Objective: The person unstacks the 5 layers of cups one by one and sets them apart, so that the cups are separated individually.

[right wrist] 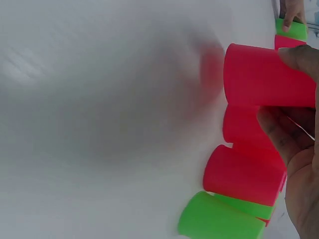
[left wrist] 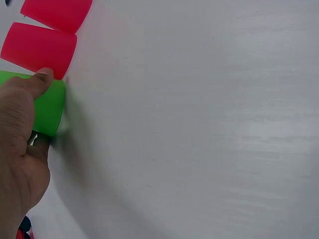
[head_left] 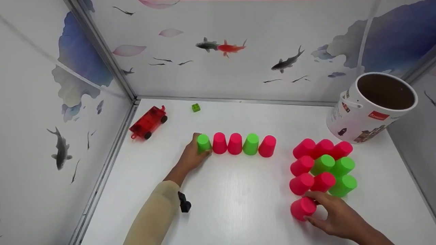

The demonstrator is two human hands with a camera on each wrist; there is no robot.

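Upside-down plastic cups in pink and green stand on the white table. My left hand (head_left: 192,154) grips a green cup (head_left: 203,143) at the left end of a row. Beside that cup, to the right, come a pink cup (head_left: 219,143), a second pink cup (head_left: 235,144), a green cup (head_left: 251,144) and a pink cup (head_left: 267,146). My right hand (head_left: 340,216) pinches a pink cup (head_left: 302,208) between thumb and fingers, at the near side of a block of cups. In the right wrist view this pink cup (right wrist: 264,74) appears slightly off the table, its reflection below.
The block has several pink cups (head_left: 304,148) and green cups (head_left: 343,185) set close together. A large white bucket (head_left: 369,117) stands at the back right. At the back left are a red toy wagon (head_left: 149,122) and a small green block (head_left: 196,108). Printed walls enclose the table.
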